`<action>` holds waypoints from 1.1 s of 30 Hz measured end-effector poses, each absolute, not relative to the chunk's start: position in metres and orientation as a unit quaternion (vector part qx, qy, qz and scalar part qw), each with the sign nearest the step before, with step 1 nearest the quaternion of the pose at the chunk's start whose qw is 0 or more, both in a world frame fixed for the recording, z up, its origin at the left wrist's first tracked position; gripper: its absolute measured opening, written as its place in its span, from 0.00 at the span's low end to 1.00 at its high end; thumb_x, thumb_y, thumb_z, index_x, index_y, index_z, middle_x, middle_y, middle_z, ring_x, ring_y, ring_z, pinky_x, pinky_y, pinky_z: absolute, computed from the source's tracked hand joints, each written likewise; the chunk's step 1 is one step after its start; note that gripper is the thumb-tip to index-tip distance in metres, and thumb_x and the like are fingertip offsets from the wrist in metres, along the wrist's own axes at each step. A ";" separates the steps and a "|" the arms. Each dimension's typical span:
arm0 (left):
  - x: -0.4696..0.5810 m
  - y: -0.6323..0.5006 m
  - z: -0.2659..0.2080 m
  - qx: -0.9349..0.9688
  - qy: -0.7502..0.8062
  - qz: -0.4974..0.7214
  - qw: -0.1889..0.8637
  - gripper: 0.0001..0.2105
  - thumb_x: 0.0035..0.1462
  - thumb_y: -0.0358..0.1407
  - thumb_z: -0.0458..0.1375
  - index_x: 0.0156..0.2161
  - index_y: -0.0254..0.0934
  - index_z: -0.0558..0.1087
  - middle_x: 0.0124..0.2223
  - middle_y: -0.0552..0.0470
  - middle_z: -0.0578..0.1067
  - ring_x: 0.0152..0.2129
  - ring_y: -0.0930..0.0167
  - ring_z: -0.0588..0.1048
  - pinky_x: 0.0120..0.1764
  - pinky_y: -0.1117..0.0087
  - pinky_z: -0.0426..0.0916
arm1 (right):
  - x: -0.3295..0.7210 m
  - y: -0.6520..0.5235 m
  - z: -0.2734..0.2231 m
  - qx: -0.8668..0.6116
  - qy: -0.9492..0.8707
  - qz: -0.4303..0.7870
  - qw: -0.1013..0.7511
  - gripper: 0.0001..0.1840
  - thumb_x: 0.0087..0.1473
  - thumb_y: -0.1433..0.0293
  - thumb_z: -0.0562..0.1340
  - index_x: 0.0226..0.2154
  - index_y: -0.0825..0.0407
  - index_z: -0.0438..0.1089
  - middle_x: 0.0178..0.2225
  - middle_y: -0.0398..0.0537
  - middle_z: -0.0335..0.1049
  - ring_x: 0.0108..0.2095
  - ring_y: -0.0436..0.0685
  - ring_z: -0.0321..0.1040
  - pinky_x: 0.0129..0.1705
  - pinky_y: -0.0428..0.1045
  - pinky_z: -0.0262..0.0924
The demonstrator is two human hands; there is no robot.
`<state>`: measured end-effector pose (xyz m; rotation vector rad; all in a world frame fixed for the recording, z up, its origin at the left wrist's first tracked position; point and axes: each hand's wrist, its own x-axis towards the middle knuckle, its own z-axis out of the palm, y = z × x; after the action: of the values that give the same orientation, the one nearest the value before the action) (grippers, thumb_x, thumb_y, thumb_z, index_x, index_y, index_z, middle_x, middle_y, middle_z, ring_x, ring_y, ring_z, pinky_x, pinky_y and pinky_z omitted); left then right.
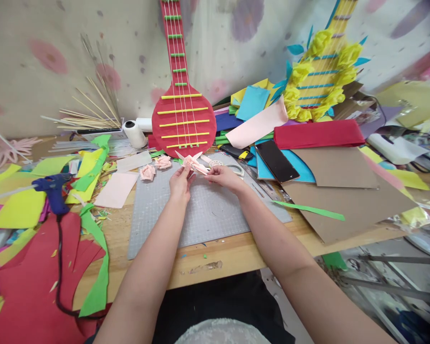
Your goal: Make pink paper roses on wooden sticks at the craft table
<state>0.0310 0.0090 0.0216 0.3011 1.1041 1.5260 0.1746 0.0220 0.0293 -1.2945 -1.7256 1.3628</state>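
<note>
Above the grey cutting mat [208, 215], my two hands meet at a pink paper flower [190, 162] with pointed strips sticking out. The fingers of my left hand [181, 182] are closed around its base. My right hand [222, 177] pinches the flower's right end between thumb and fingers. Two finished-looking pink paper roses, one rose [147, 172] and another rose [163, 162], lie just left of my left hand. Scissors [236, 169] with pale handles rest behind my right hand, partly hidden. A red paper lute shape [184, 119] with strings and yellow bars stands behind the mat.
A blue glue gun [53, 191] with a dark cord lies left among paper scraps. A black phone [276, 161] sits right, beside brown cardboard [344, 205] and a green strip [308, 210]. A white thread spool [134, 134] and a yellow flowered instrument shape [318, 76] stand behind.
</note>
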 end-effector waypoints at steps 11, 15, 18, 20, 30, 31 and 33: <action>0.032 0.004 0.022 0.190 0.516 0.649 0.526 0.08 0.39 0.32 0.64 0.27 0.33 0.71 0.29 0.52 0.74 0.27 0.75 0.73 0.31 0.74 0.66 | 0.181 0.022 0.031 -0.464 -0.688 0.450 0.329 0.20 0.39 0.63 0.66 0.34 0.54 0.62 0.34 0.47 0.66 0.32 0.50 0.63 0.35 0.47 0.59; 0.034 0.003 0.022 0.230 0.544 0.645 0.485 0.09 0.37 0.33 0.65 0.27 0.33 0.72 0.27 0.52 0.74 0.26 0.75 0.72 0.31 0.75 0.65 | 0.171 0.017 0.048 -0.470 -0.739 0.215 0.432 0.22 0.46 0.64 0.61 0.44 0.52 0.59 0.46 0.53 0.62 0.46 0.58 0.59 0.47 0.54 0.54; 0.035 0.004 0.022 0.251 0.536 0.658 0.465 0.08 0.36 0.31 0.65 0.25 0.34 0.72 0.25 0.53 0.74 0.25 0.76 0.72 0.33 0.75 0.65 | 0.157 0.021 0.067 -0.393 -0.829 0.118 0.380 0.18 0.49 0.69 0.57 0.45 0.52 0.61 0.46 0.53 0.63 0.49 0.60 0.55 0.51 0.56 0.49; 0.035 0.006 0.022 0.261 0.529 0.662 0.462 0.07 0.35 0.29 0.65 0.24 0.34 0.72 0.24 0.54 0.74 0.24 0.76 0.72 0.33 0.75 0.65 | 0.147 0.030 0.079 -0.328 -0.887 0.087 0.313 0.20 0.48 0.74 0.55 0.46 0.53 0.60 0.45 0.53 0.64 0.50 0.61 0.54 0.51 0.57 0.48; 0.034 0.008 0.022 0.300 0.542 0.641 0.453 0.06 0.37 0.31 0.64 0.23 0.34 0.72 0.23 0.54 0.73 0.21 0.76 0.70 0.31 0.74 0.63 | 0.131 0.070 0.094 -0.245 -0.966 -0.026 0.073 0.20 0.48 0.71 0.59 0.46 0.54 0.59 0.35 0.51 0.66 0.45 0.63 0.55 0.50 0.58 0.44; 0.034 0.008 0.022 0.303 0.541 0.640 0.453 0.06 0.37 0.31 0.64 0.24 0.33 0.72 0.23 0.54 0.74 0.21 0.76 0.70 0.31 0.74 0.63 | 0.131 0.070 0.094 -0.246 -0.967 -0.033 0.064 0.21 0.48 0.71 0.58 0.46 0.54 0.58 0.35 0.51 0.65 0.45 0.63 0.55 0.50 0.58 0.44; 0.034 0.009 0.020 0.307 0.544 0.635 0.454 0.06 0.37 0.32 0.64 0.24 0.33 0.72 0.23 0.53 0.74 0.22 0.76 0.70 0.30 0.74 0.63 | 0.131 0.071 0.094 -0.246 -0.968 -0.034 0.047 0.22 0.48 0.71 0.58 0.47 0.55 0.57 0.36 0.51 0.65 0.45 0.63 0.55 0.50 0.57 0.44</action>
<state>0.0339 0.0087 0.0205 0.7589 1.3428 1.5683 0.1311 0.0708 0.0938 -0.7493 -2.9514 -0.1050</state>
